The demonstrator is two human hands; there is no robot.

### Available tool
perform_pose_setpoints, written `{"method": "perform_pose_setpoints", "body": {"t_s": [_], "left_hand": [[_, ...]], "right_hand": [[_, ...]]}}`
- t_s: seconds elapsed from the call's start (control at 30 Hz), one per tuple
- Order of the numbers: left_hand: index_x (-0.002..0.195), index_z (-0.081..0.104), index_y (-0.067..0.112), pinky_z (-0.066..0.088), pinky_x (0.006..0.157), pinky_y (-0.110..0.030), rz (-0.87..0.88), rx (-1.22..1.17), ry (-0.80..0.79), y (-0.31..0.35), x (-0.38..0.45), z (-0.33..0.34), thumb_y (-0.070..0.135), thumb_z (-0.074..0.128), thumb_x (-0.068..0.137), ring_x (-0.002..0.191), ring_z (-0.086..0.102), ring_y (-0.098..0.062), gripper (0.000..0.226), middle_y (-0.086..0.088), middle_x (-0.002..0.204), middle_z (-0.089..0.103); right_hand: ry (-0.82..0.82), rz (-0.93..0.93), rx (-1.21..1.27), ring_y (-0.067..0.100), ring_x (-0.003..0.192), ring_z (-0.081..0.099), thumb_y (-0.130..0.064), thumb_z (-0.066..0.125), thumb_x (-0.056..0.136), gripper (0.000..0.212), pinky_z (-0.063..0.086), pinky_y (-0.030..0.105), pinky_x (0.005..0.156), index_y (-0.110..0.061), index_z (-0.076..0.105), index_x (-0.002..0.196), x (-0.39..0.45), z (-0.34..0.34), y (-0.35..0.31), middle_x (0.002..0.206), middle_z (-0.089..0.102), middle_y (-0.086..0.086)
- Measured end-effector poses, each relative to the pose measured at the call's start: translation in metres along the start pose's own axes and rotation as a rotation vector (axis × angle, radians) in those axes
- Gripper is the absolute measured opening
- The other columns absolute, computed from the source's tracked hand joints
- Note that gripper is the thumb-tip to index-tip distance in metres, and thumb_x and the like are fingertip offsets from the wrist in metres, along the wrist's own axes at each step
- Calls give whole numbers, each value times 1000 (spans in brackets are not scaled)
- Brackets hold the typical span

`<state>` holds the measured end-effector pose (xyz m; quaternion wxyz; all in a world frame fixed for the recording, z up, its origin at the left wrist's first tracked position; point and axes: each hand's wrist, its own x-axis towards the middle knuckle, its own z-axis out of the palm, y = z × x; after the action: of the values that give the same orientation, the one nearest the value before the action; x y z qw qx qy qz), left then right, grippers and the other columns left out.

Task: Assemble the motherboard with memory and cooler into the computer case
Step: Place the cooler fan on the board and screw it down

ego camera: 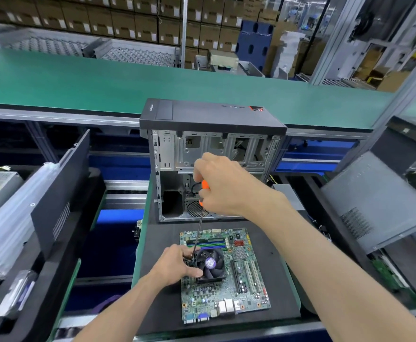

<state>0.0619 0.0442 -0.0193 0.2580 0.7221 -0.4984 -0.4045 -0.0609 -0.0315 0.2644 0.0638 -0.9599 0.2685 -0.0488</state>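
Nearest me, the green rectangular motherboard (pixel 226 290) lies flat on the black foam mat (pixel 276 267), memory sticks seated at its far edge; my left hand (pixel 177 265) grips the near-left corner of the black finned cooler with purple-hubbed fan (pixel 210 264) mounted on it. Above, my right hand (pixel 223 186) wraps the orange-handled screwdriver (pixel 200 218), its thin shaft angled down to the cooler's far-left corner. Beyond the mat stands the open black-and-grey metal computer case (pixel 211 154), then the green conveyor belt (pixel 103 82).
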Motion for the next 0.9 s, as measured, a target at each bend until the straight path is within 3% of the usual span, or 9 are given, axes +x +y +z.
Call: {"method": "perform_pose_setpoints", "body": {"t_s": [0.13, 0.2, 0.27, 0.4, 0.5, 0.6, 0.7, 0.8, 0.9], "left_hand": [[132, 64, 34, 45, 102, -27, 1, 1, -4, -1, 1, 0, 42, 93, 63, 121, 56, -6, 76, 8, 134, 63], [132, 64, 34, 46, 96, -24, 2, -2, -9, 0, 0, 0, 43, 93, 63, 107, 61, 3, 76, 9, 132, 63], [132, 64, 35, 46, 88, -20, -1, -6, -15, 1, -1, 0, 43, 93, 63, 87, 62, 8, 75, 10, 128, 65], [130, 65, 35, 42, 92, -20, 9, -1, -9, 0, -1, 0, 43, 93, 62, 113, 58, -1, 74, 9, 128, 66], [131, 64, 36, 41, 95, -22, 8, -4, -8, -2, -1, 0, 43, 93, 62, 118, 57, -3, 75, 10, 128, 66], [130, 65, 35, 43, 98, -24, 7, -9, -12, -1, 0, 0, 42, 93, 62, 117, 58, -4, 74, 9, 128, 66], [130, 64, 36, 43, 98, -23, 2, -11, -11, -1, 0, 0, 43, 93, 62, 118, 58, -4, 75, 9, 128, 66], [130, 64, 37, 42, 95, -21, 7, -6, -12, -3, 1, 0, 44, 93, 61, 116, 57, -2, 75, 10, 127, 67], [130, 64, 38, 40, 95, -20, 9, -4, -9, -3, 1, 0, 44, 93, 61, 117, 57, -1, 75, 10, 129, 65]], "right_hand": [[115, 81, -106, 29, 74, 45, -23, 55, 93, 25, 35, 38, 64, -15, 39, 76, 3, 7, -3, 71, 35, 0], [212, 94, -237, 28, 70, 37, -29, 51, 98, 28, 31, 38, 62, -15, 36, 79, 3, 11, -5, 66, 21, -3], [176, 38, -240, 29, 69, 41, -34, 56, 94, 27, 31, 38, 61, -16, 38, 85, 2, 8, -8, 68, 25, -2], [-26, -41, -29, 31, 82, 53, -19, 63, 76, 22, 45, 40, 66, -17, 51, 93, 6, 0, -8, 92, 48, 1], [74, 26, -109, 30, 70, 44, -24, 61, 86, 25, 35, 37, 62, -13, 41, 77, 8, 5, -9, 73, 36, 1], [189, 71, -249, 29, 69, 36, -33, 54, 97, 28, 30, 39, 63, -17, 38, 81, 8, 9, -8, 67, 20, -3], [90, 33, -164, 29, 72, 41, -36, 61, 89, 27, 32, 38, 64, -17, 40, 87, 7, 4, -3, 73, 32, -2], [-8, 0, -3, 29, 83, 53, -20, 64, 77, 20, 43, 39, 68, -17, 51, 92, 6, -1, 1, 92, 49, 0], [86, 61, -89, 31, 76, 49, -24, 60, 87, 18, 36, 38, 64, -13, 45, 85, 6, 4, 0, 75, 40, -1]]}}
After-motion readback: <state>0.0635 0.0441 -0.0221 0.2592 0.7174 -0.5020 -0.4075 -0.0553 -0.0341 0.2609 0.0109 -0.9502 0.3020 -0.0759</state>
